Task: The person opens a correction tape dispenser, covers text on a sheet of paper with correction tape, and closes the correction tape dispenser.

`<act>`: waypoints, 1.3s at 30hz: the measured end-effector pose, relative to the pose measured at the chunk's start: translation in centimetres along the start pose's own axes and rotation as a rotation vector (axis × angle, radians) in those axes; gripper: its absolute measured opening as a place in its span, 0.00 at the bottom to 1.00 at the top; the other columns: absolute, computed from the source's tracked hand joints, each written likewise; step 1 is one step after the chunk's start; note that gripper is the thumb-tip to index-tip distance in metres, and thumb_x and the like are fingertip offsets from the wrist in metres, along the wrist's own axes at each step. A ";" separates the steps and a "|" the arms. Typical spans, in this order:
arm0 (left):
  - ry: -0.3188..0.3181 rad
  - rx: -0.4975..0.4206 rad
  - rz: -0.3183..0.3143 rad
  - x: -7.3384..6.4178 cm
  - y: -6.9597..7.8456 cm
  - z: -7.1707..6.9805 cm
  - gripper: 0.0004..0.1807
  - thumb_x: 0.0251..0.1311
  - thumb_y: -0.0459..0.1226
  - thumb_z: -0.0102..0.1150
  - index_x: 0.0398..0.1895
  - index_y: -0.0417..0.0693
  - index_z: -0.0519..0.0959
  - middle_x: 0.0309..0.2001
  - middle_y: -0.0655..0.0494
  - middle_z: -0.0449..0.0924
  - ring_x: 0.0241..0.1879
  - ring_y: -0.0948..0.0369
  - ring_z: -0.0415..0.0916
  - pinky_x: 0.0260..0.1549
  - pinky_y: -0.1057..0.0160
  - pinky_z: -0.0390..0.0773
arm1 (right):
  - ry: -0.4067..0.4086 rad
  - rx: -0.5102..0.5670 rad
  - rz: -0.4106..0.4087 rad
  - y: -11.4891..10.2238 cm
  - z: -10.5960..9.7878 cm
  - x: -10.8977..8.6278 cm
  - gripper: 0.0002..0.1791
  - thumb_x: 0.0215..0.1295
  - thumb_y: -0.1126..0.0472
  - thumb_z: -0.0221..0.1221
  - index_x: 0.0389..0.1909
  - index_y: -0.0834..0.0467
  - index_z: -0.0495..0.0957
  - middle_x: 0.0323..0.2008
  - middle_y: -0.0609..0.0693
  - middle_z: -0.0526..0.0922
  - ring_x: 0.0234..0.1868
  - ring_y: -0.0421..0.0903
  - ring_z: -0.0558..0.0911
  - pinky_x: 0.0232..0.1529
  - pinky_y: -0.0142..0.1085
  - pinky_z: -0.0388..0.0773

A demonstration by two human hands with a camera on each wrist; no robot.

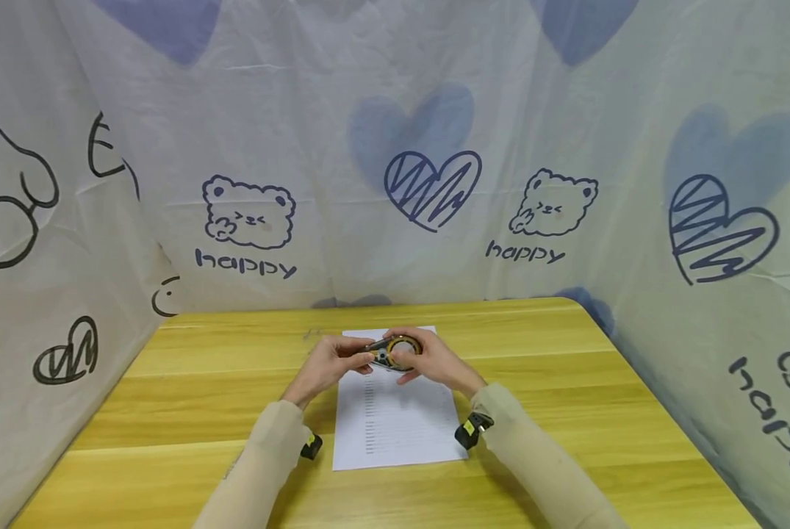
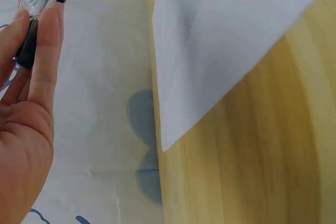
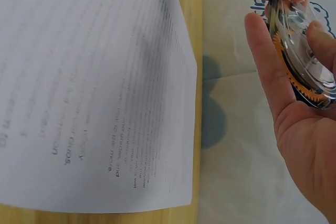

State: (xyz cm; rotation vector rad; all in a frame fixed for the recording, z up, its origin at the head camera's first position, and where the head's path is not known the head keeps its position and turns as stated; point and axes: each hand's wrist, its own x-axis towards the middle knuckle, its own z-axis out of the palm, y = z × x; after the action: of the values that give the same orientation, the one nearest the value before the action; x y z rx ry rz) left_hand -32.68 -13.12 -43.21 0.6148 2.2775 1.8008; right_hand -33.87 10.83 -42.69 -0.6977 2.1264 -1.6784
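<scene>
Both hands hold a correction tape dispenser [image 1: 383, 355] over the upper part of a printed sheet of paper [image 1: 408, 426]. My left hand [image 1: 325, 365] pinches its narrow black end [image 2: 27, 48] between thumb and fingers. The wide round end sits in my right hand [image 1: 438, 361], thumb across the clear cover and fingers behind. Through that cover an orange toothed wheel [image 3: 296, 80] shows in the right wrist view. In that same view the right index finger [image 3: 268, 59] stretches out straight along the side of the dispenser.
The paper lies on a yellow wood-grain table [image 1: 189, 411]. Pale cloth [image 1: 342, 242] printed with hearts, bears and words hangs behind the table and on both sides. Each wrist wears a small black camera, like the one at the right wrist [image 1: 470, 431].
</scene>
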 end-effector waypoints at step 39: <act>-0.007 0.734 -0.066 0.1 -0.4 -0.3 0.12 0.72 0.39 0.53 0.43 0.41 0.83 0.36 0.49 0.84 0.27 0.62 0.71 0.29 0.63 0.72 | 0.218 -0.100 0.144 1.4 -1.9 -0.2 0.24 0.61 0.62 0.67 0.58 0.63 0.75 0.47 0.62 0.82 0.47 0.65 0.83 0.46 0.55 0.83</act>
State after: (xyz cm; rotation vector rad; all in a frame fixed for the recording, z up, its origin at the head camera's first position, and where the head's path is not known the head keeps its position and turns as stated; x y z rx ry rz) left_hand -32.95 -13.41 -43.53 0.6205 2.8884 0.8826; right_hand -34.99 12.67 -43.57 -0.3913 2.3611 -1.6457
